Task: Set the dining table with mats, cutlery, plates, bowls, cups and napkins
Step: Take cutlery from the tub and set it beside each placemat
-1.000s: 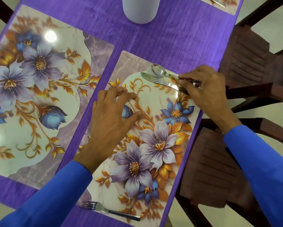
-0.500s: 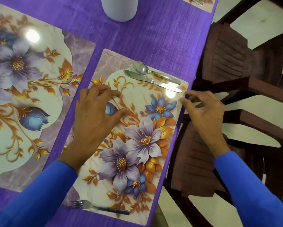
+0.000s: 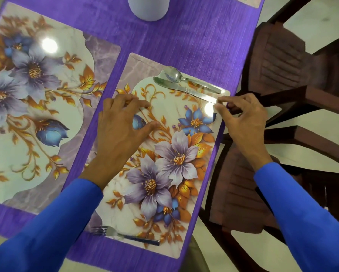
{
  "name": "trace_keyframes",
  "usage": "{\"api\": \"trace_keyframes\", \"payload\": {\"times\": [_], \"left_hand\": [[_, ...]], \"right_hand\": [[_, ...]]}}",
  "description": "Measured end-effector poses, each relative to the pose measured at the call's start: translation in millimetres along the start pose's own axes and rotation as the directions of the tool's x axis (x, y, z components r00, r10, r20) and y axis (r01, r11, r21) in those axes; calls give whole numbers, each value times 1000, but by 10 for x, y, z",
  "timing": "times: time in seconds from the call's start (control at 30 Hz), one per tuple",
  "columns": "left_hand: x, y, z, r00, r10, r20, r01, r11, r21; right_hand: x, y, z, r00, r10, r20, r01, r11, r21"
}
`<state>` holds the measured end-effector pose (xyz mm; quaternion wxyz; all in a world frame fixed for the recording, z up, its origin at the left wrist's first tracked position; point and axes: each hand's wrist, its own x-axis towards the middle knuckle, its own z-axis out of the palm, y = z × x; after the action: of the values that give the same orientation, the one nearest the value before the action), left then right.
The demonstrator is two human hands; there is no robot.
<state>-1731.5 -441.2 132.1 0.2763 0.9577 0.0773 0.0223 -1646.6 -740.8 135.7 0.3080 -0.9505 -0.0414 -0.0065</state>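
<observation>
A floral place mat (image 3: 184, 228) lies on the purple tablecloth (image 3: 194, 36) near the table's right edge. Along the mat's far end a spoon (image 3: 176, 75) and a knife (image 3: 174, 86) lie side by side. At its near end lies a fork (image 3: 125, 235). My left hand (image 3: 121, 132) rests on the mat's left part with arched, spread fingers, holding nothing. My right hand (image 3: 245, 122) is at the mat's right edge, thumb and forefinger pinching the tip of the knife's handle.
A second floral mat (image 3: 37, 114) lies to the left. A pale cylindrical cup (image 3: 148, 8) stands at the far middle, and a third mat's corner (image 3: 249, 1) shows at the top. Two dark brown chairs (image 3: 278, 61) (image 3: 241, 189) stand against the table's right side.
My right hand let go of the cutlery handles, drew back off the mat, then returned to the knife's handle tip. The left hand stayed on the mat.
</observation>
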Motion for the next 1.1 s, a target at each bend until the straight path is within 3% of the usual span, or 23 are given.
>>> {"api": "trace_keyframes", "payload": {"times": [0.13, 0.27, 0.37, 0.47, 0.6, 0.8, 0.93, 1.1], "left_hand": [[-84, 10, -105, 1000, 17, 19, -16, 996, -86], [-472, -58, -528, 997, 4, -83, -13, 995, -102], [-966, -181, -772, 986, -51, -160, 41, 997, -63], [-1568, -257, -911, 968, -121, -221, 105, 991, -82], [-2422, -303, -1059, 910, -271, -313, 226, 959, -173], [-3570, -428, -1304, 832, -449, -325, 391, 891, -230], [-4150, -481, -1469, 828, -513, -227, 448, 848, -282], [-4614, -606, -1466, 868, -480, -127, 430, 854, -291]], "right_hand": [[-84, -44, -36, 996, -39, -80, 41, 999, 28], [-357, -131, -98, 980, -148, -131, 147, 989, -19], [-883, -268, -99, 918, -396, -16, 393, 915, -87], [-1545, -416, -70, 838, -525, 147, 532, 847, -9], [-2308, -572, -24, 812, -508, 289, 496, 860, 119], [-2988, -801, 77, 811, -496, 309, 488, 866, 109], [-3147, -892, 117, 847, -434, 306, 455, 890, 1], [-3287, -1046, 263, 908, -331, 257, 370, 921, -122]]}}
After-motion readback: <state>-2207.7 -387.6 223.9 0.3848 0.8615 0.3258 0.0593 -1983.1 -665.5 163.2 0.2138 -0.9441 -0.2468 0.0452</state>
